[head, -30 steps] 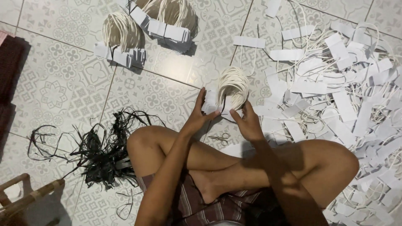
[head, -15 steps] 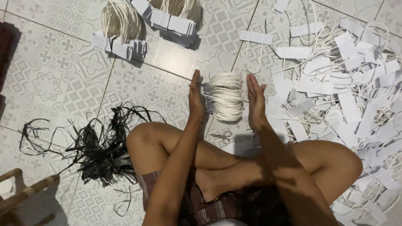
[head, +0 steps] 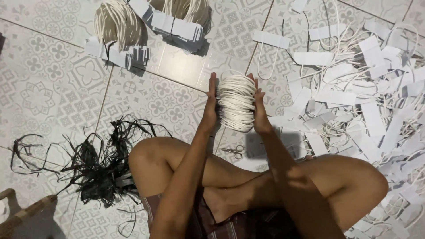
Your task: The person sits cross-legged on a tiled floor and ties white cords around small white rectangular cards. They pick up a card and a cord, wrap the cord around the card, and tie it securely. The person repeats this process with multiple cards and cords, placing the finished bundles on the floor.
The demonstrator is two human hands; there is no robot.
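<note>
A thick stack of white cord loops stands on edge on the tiled floor in front of my crossed legs. My left hand presses flat against its left side, fingers pointing away from me. On the other side my right hand presses flat against it, so the stack is squeezed between both palms. The paper strips joined to the loops are hidden under the stack.
Small scissors lie just below the stack by my shin. A big heap of loose white strips and cords covers the floor at right. Two finished bundles lie at the top. Black plastic straps tangle at left.
My hands have gone from gripping the bundle with curled fingers to pressing it flat-palmed from both sides. The loops now stand as a tidy stack, slightly farther from my legs.
</note>
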